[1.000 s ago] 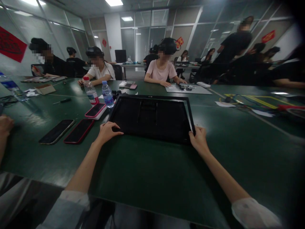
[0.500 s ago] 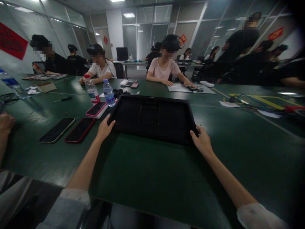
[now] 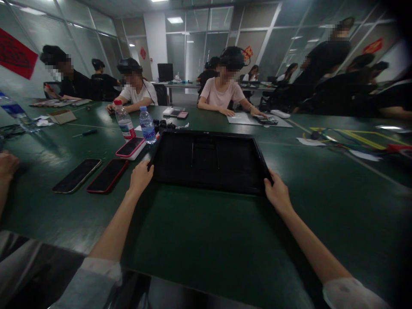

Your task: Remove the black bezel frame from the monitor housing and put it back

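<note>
A large black rectangular panel (image 3: 209,161), like the back of a flat monitor, lies flat on the green table (image 3: 206,240) in front of me. My left hand (image 3: 140,177) grips its near left corner with the fingers curled over the edge. My right hand (image 3: 277,192) holds the near right corner the same way. Both forearms stretch out from white sleeves.
Left of the panel lie two dark phones (image 3: 77,175) (image 3: 107,175), a pink-cased phone on a white box (image 3: 130,148) and two water bottles (image 3: 124,124) (image 3: 147,125). Another person's hand (image 3: 8,165) rests at far left. People in headsets sit across the table. Cables (image 3: 347,139) lie at right.
My left hand slid from the panel's flat surface to its left corner edge and closed on it. The panel's near edge shifted slightly; my right hand kept hold of the right corner.
</note>
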`<state>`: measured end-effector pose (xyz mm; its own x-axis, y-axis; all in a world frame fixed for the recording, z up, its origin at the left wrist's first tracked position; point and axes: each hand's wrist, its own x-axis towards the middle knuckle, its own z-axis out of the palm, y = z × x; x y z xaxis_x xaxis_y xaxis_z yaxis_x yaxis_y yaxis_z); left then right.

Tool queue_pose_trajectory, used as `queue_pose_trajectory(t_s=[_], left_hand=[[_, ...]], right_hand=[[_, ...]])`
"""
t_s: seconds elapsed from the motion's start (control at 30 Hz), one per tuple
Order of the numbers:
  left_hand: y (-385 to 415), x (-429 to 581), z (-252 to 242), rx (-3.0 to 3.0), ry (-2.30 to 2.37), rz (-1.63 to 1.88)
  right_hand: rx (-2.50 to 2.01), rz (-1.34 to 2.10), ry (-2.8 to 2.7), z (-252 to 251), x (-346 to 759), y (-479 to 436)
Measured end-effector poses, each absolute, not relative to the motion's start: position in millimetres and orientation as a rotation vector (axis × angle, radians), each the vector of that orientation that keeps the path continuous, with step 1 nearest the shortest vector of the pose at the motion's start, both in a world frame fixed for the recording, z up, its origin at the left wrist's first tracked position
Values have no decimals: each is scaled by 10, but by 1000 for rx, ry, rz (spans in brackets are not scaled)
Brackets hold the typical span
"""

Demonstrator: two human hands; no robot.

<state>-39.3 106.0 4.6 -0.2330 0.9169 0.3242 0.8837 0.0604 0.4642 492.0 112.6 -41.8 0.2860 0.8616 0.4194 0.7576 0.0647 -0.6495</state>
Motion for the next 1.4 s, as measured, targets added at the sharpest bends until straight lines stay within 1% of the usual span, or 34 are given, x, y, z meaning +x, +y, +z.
queue_pose_trajectory(t_s=[0.2, 0.47, 0.77, 0.87, 1.0, 1.13, 1.3, 1.4], left_hand=[[1073, -393, 23, 1886, 2244, 916], [1065, -355, 24, 1844, 2238, 907], [1119, -381, -7, 1712, 2220, 989], [1114, -399, -5, 1726, 2236, 935], [1080, -354, 22, 1777, 2318, 810], [1071, -302, 66, 1747, 2398, 707], [1071, -357, 136, 1675, 2380, 668], [1020, -398, 192, 1662, 2402, 553]], right_hand=[[-1650, 144, -1503, -415, 4922, 1145], [-1563, 254, -1490, -499, 5033, 1275], [-1541, 263, -1321, -511, 5001, 1388], [-1596, 292, -1295, -505, 5022, 1403], [-1685, 218, -1361, -505, 5037, 1436], [-1690, 128, -1436, -504, 5030, 1448], [-1705, 134, -1446, -481, 5050, 1414], [-1715, 106, -1455, -453, 5080, 1386]])
